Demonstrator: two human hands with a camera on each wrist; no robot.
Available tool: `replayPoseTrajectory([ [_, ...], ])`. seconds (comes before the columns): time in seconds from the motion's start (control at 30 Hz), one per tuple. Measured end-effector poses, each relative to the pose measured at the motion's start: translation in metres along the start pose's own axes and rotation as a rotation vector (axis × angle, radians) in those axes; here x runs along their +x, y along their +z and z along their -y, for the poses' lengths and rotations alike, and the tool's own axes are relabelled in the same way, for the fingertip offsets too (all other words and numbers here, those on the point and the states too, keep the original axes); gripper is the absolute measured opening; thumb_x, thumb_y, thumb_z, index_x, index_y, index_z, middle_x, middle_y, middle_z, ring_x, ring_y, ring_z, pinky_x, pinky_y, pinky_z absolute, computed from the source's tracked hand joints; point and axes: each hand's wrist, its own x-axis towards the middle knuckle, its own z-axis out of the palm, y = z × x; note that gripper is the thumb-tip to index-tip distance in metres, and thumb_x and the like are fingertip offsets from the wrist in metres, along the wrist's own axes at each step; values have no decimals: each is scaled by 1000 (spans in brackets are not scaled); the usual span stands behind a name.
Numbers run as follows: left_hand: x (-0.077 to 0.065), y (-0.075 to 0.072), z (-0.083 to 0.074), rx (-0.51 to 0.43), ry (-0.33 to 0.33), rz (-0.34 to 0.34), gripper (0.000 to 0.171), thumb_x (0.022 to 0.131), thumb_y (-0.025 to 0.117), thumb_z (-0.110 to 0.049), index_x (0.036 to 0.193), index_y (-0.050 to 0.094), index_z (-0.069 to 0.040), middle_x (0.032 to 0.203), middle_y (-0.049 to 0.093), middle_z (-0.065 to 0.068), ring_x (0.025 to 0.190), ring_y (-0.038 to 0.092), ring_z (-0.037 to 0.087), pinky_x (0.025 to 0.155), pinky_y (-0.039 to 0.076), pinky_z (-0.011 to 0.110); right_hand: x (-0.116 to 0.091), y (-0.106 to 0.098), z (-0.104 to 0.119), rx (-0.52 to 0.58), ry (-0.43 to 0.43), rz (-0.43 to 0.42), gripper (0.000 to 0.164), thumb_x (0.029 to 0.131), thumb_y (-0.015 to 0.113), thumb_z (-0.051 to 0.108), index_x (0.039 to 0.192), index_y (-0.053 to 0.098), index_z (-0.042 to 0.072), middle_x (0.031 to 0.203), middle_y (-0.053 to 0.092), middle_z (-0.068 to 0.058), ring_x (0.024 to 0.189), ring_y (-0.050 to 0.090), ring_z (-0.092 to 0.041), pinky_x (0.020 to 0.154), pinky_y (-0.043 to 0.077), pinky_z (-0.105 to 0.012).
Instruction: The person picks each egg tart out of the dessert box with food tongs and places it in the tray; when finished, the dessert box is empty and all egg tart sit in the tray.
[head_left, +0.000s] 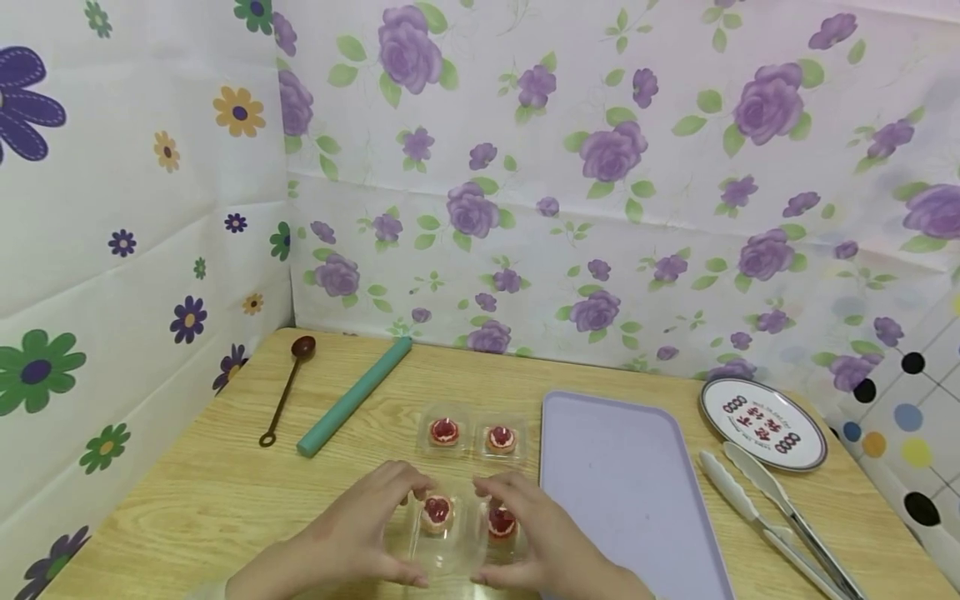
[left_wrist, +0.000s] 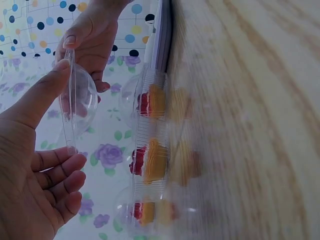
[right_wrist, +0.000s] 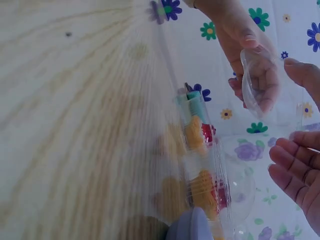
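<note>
Several small tarts with red topping, such as the left rear tart (head_left: 444, 431), sit in clear plastic packs on the wooden table (head_left: 187, 500). Above the front tarts, a thin clear plastic lid with rounded bulges (left_wrist: 85, 97) is held between both hands. My left hand (head_left: 360, 525) pinches its left edge, thumb on one side and fingertips on the other. At the opposite edge, my right hand (head_left: 540, 533) grips it with thumb and fingers. In the left wrist view the lid stands apart from the tarts (left_wrist: 150, 160).
A lilac tray (head_left: 622, 483) lies just right of the tarts. Farther right are metal tongs (head_left: 795, 533) and a white plate with red lettering (head_left: 712, 408). On the left lie a teal rolling pin (head_left: 356, 396) and a brown long-handled spoon (head_left: 285, 392). Flowered sheets hang behind.
</note>
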Motion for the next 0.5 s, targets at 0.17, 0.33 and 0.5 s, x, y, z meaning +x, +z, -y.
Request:
replayPoseTrajectory([
  [0.17, -7, 1, 0, 45, 41, 10, 77, 65, 79, -59, 123, 55, -15, 107, 56, -8, 96, 50, 7, 79, 49, 25, -5, 4, 4, -3, 32, 53, 77, 77, 77, 47, 136, 48, 6, 124, 55, -2, 103, 58, -15, 83, 54, -24],
  [0.33, -11, 5, 5, 114, 119, -13, 73, 68, 76, -62, 118, 58, -13, 101, 54, -10, 91, 46, 3, 74, 45, 21, -8, 9, 6, -38, 55, 87, 76, 75, 76, 51, 132, 51, 7, 121, 56, 0, 102, 57, -10, 84, 54, -23],
  [0.5, -16, 8, 7, 122, 152, -6, 72, 70, 71, -67, 116, 60, -13, 97, 51, -12, 87, 41, -1, 70, 41, 16, -10, 13, 8, -54, 54, 136, 73, 76, 76, 51, 130, 52, 7, 117, 53, 2, 96, 53, -5, 77, 52, -19],
])
